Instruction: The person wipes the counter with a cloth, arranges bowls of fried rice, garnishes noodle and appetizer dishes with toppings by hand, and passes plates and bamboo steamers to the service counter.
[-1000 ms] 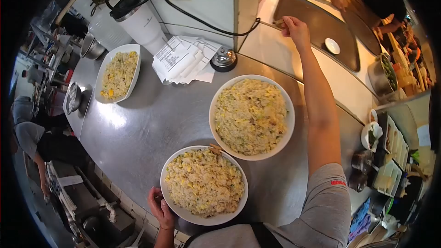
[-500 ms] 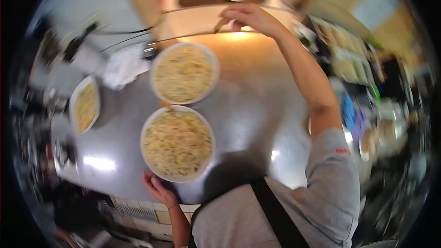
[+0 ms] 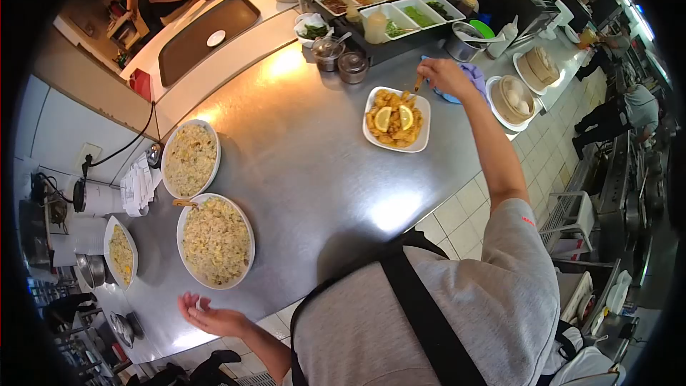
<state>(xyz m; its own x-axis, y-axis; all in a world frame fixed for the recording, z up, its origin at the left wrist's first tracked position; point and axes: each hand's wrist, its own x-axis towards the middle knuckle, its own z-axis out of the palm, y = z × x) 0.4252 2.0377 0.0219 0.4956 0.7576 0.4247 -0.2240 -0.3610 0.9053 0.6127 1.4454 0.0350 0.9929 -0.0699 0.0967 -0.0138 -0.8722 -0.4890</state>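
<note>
My right hand [image 3: 441, 77] pinches a small wooden clothespin [image 3: 418, 84] just above the rim of a square white dish [image 3: 421, 137]. In that dish lies golden fried food [image 3: 394, 136] with two lemon slices on top. My left hand [image 3: 211, 317] is open, palm up and fingers curled loosely, holding nothing. It hovers by the counter's front edge, below an oval bowl of fried rice [image 3: 216, 243]. Another wooden clothespin [image 3: 184, 202] sits on that bowl's upper rim. A second bowl of fried rice [image 3: 191, 159] stands behind it, and a smaller boat-shaped dish [image 3: 121, 251] is farther left.
Ingredient trays [image 3: 386, 3] stand at the back, with lidded jars [image 3: 352, 67] in front. Bamboo steamers [image 3: 514, 100] on plates are at the right. Papers [image 3: 140, 189] lie by the left wall. A brown tray [image 3: 207, 37] rests on the ledge. Other people are at the back left and far right.
The view has swung right, bringing the dish with lemon slices in sight. My right hand, still holding the clothespin, has gone from the back ledge to that dish. My left hand is away from the bowl.
</note>
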